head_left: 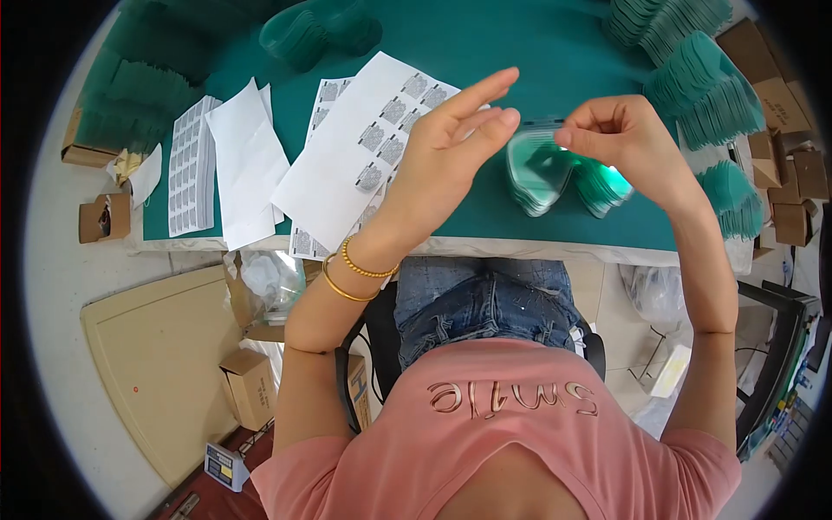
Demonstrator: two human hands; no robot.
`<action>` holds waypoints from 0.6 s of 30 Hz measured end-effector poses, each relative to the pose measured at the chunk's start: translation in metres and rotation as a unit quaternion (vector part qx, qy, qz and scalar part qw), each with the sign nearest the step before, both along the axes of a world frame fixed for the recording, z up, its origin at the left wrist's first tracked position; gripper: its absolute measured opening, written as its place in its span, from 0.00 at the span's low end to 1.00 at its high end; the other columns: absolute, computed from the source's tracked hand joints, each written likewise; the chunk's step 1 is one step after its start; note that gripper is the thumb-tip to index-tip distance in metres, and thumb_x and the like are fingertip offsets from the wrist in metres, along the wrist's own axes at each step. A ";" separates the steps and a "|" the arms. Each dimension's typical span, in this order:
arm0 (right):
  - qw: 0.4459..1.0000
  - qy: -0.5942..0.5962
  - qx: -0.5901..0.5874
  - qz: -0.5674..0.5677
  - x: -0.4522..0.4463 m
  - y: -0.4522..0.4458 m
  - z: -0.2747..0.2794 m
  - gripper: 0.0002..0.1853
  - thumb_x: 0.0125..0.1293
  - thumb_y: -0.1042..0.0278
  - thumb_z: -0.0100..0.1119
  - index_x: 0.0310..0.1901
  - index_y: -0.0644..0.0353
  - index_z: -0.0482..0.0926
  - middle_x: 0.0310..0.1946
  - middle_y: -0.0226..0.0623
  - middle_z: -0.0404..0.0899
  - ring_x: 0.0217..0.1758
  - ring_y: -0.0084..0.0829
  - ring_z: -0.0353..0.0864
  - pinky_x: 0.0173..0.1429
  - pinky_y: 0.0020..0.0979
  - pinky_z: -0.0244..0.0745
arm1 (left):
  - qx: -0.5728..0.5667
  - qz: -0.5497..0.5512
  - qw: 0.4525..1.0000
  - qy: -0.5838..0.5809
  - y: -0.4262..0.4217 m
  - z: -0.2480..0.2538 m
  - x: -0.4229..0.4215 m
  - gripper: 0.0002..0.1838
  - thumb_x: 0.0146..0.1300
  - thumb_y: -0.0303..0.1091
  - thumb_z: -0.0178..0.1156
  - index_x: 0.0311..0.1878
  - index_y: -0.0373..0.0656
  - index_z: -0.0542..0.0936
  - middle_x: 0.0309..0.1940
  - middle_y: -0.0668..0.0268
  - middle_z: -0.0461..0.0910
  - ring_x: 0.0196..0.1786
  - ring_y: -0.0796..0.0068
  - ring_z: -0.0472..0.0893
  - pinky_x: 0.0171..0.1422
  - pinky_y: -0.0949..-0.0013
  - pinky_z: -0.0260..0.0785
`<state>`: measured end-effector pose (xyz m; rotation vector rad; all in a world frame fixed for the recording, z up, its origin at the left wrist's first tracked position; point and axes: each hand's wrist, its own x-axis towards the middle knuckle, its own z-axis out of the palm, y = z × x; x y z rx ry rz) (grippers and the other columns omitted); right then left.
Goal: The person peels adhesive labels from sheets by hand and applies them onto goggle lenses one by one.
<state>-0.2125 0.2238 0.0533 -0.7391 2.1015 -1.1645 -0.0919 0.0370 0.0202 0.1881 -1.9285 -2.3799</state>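
Observation:
My left hand point(464, 126) is raised over the sheets with its fingers stretched out and apart, holding nothing that I can see. Below its wrist lies a white sheet point(334, 165) printed with small dark patterned labels. My right hand point(624, 143) has thumb and forefinger pinched together at the top edge of a stack of clear, two-lobed plastic pieces point(537, 173). What is between those fingertips is too small to make out. The stack rests on the green table top point(485, 221) near its front edge.
More stacks of clear plastic pieces stand at the back point(299, 39) and along the right point(698, 91). Paper sheets point(247, 165) and a label stack point(191, 165) lie to the left. Cardboard boxes point(784, 186) line the right side; a chair is beneath me.

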 end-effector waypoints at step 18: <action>0.989 0.046 0.103 -0.097 -0.022 0.069 -0.028 0.14 0.63 0.63 0.67 0.33 0.70 0.84 0.22 0.29 0.78 0.27 0.17 0.70 0.31 0.26 0.65 | -0.393 -0.039 0.901 0.182 0.041 -0.025 -0.029 0.12 0.67 0.30 0.56 0.50 0.38 0.82 0.41 0.58 0.83 0.42 0.62 0.81 0.47 0.66 0.73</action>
